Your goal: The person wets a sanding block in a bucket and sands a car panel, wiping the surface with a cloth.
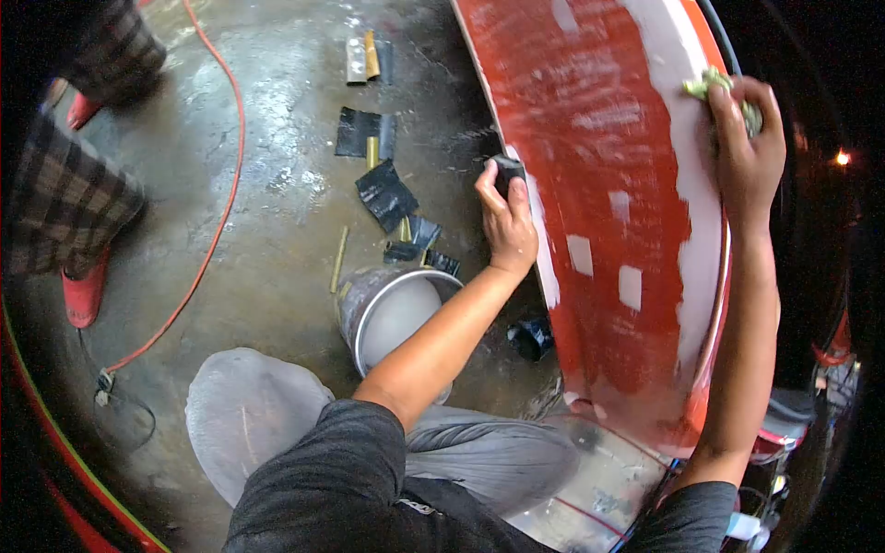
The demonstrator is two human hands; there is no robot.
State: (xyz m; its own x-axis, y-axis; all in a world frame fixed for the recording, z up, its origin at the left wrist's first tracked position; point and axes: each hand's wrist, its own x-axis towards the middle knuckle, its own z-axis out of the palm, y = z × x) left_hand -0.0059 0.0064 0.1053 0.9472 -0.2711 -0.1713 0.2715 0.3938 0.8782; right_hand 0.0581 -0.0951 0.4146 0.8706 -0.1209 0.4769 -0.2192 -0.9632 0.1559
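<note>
My left hand [509,226] is closed around a small piece of black sandpaper [509,171] at the left edge of a curved red panel [608,157]. Pale primer runs along the panel's right side, and light patches dot the red. On that right side, my right hand [749,152] grips a crumpled, wet-looking pale green cloth [708,83] against the surface. Part of the cloth is hidden under the fingers. Below my left forearm stands a metal bucket [348,323] of cloudy, whitish water.
Black sandpaper sheets [385,195] and short sticks [339,258] lie on the wet floor left of the panel. An orange hose [236,138] curves across the floor. At far left stands another person in plaid trousers [69,198] and red boots [85,290]. A dark container [530,339] sits beside the panel.
</note>
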